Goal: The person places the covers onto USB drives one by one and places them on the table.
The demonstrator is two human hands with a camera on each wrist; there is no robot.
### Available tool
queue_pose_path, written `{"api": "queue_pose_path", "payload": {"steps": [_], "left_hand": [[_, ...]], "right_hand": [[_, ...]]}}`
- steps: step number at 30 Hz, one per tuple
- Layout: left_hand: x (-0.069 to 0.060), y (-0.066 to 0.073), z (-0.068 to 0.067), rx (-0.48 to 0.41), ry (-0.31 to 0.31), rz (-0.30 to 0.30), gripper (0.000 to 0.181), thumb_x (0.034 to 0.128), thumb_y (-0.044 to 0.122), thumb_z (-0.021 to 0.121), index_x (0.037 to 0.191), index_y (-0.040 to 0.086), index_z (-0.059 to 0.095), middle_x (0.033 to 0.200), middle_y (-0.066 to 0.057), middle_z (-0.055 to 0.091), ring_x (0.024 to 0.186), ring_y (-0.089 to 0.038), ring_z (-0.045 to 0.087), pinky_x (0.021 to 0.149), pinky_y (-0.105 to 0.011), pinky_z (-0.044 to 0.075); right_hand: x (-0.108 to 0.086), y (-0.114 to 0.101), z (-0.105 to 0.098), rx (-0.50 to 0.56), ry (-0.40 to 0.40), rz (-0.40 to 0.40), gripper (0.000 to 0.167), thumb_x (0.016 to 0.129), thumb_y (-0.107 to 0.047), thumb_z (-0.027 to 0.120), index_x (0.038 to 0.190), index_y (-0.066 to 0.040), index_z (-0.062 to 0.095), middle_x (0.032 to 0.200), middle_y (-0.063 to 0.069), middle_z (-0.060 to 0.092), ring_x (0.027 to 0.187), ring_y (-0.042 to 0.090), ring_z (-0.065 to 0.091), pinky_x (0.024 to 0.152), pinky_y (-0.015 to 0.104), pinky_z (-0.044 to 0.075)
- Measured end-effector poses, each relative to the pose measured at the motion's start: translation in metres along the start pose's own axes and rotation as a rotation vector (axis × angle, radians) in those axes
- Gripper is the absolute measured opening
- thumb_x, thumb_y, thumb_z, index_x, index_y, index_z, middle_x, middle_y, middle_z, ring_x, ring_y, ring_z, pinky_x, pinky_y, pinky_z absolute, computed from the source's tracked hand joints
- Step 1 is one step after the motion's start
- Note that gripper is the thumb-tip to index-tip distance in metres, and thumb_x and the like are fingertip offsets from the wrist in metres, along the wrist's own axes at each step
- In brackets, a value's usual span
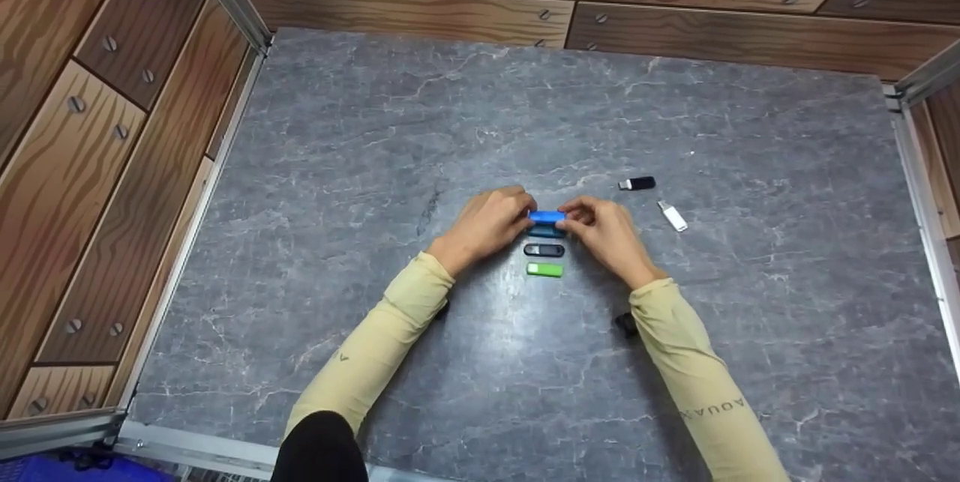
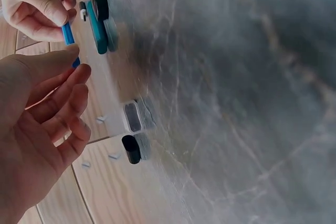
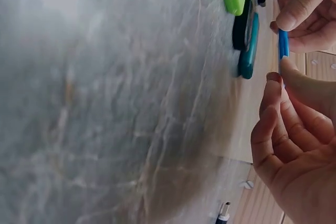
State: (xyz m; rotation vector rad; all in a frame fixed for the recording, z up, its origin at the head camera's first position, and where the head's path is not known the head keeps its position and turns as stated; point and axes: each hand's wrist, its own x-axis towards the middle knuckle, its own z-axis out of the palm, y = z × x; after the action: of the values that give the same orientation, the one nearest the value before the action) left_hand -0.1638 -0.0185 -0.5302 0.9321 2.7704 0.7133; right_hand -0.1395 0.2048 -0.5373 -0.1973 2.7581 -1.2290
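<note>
A blue USB stick [image 1: 547, 217] is held just above the table between both hands. My left hand [image 1: 495, 218] pinches its left end, and my right hand [image 1: 604, 236] pinches the right end between thumb and fingers. Right below it lies a teal USB stick [image 3: 249, 51], partly covered in the head view. Nearer the person, a black USB stick [image 1: 544, 250] and a green USB stick [image 1: 544, 270] lie in a row with it, roughly parallel. In the left wrist view, the left hand [image 2: 42, 124] has its other fingers loosely bent.
To the right lie a black USB stick with a bare plug [image 1: 637, 183] and a white USB stick [image 1: 673, 217]. The left wrist view shows a small pale-rimmed piece [image 2: 133, 117] and a small black piece [image 2: 131, 149]. Wood-patterned panels [image 1: 420, 13] border the grey marbled table [image 1: 360, 130].
</note>
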Motion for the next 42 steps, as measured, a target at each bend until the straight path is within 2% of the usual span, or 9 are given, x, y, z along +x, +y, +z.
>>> {"api": "queue_pose_path", "payload": {"steps": [6,10,12,19,25,36,42], "left_hand": [[0.005,-0.003,0.002,0.023,-0.003,-0.007,0.018,0.1017,0.022,0.071,0.114,0.010,0.076,0.110,-0.005,0.075,0.099,-0.026,0.074,0.087,-0.041,0.063],[0.005,-0.006,0.006,0.067,-0.002,-0.015,0.018,0.1009,0.024,0.072,0.112,0.011,0.077,0.108,-0.005,0.076,0.096,-0.028,0.075,0.082,-0.043,0.063],[0.007,-0.006,0.007,0.090,-0.001,-0.019,0.018,0.1008,0.024,0.072,0.111,0.011,0.076,0.109,-0.005,0.076,0.095,-0.029,0.075,0.081,-0.044,0.062],[0.016,-0.002,0.008,0.144,-0.018,-0.031,0.017,0.1004,0.024,0.071,0.109,0.009,0.075,0.109,-0.008,0.075,0.096,-0.031,0.074,0.083,-0.046,0.060],[0.017,-0.002,0.008,0.178,-0.033,-0.061,0.015,0.0997,0.023,0.072,0.106,0.010,0.076,0.109,-0.008,0.074,0.096,-0.031,0.073,0.082,-0.046,0.060],[0.019,-0.002,0.007,0.115,-0.031,-0.066,0.015,0.0974,0.016,0.073,0.109,0.009,0.079,0.109,-0.009,0.074,0.096,-0.033,0.073,0.084,-0.046,0.060],[0.017,-0.004,0.001,0.038,-0.032,-0.040,0.017,0.0991,0.009,0.069,0.113,0.006,0.078,0.110,-0.013,0.074,0.098,-0.034,0.074,0.085,-0.046,0.062]], "right_hand": [[0.005,0.002,0.002,-0.018,-0.009,0.014,0.023,0.095,-0.014,0.079,0.114,-0.002,0.078,0.101,0.017,0.080,0.083,0.023,0.072,0.071,0.022,0.050],[0.005,0.002,0.006,-0.023,-0.031,0.030,0.023,0.097,-0.013,0.077,0.117,-0.002,0.077,0.104,0.018,0.080,0.090,0.029,0.075,0.078,0.031,0.054],[0.007,0.002,0.006,-0.028,-0.031,0.040,0.023,0.097,-0.013,0.077,0.117,-0.002,0.077,0.104,0.018,0.080,0.091,0.030,0.074,0.079,0.032,0.054],[0.012,0.008,0.006,-0.031,-0.007,0.073,0.022,0.095,-0.013,0.079,0.114,-0.003,0.077,0.096,0.016,0.078,0.077,0.016,0.063,0.070,0.023,0.046],[0.015,0.006,0.009,-0.019,-0.028,0.077,0.022,0.093,-0.012,0.081,0.113,-0.003,0.077,0.093,0.015,0.076,0.072,0.009,0.059,0.070,0.023,0.047],[0.016,0.006,0.008,-0.026,-0.029,0.105,0.022,0.092,-0.012,0.082,0.112,-0.003,0.078,0.091,0.012,0.074,0.073,0.009,0.057,0.071,0.025,0.046],[0.015,0.007,0.006,0.007,-0.034,0.093,0.025,0.094,-0.014,0.081,0.115,-0.002,0.078,0.094,0.014,0.075,0.074,0.009,0.057,0.070,0.022,0.045]]}}
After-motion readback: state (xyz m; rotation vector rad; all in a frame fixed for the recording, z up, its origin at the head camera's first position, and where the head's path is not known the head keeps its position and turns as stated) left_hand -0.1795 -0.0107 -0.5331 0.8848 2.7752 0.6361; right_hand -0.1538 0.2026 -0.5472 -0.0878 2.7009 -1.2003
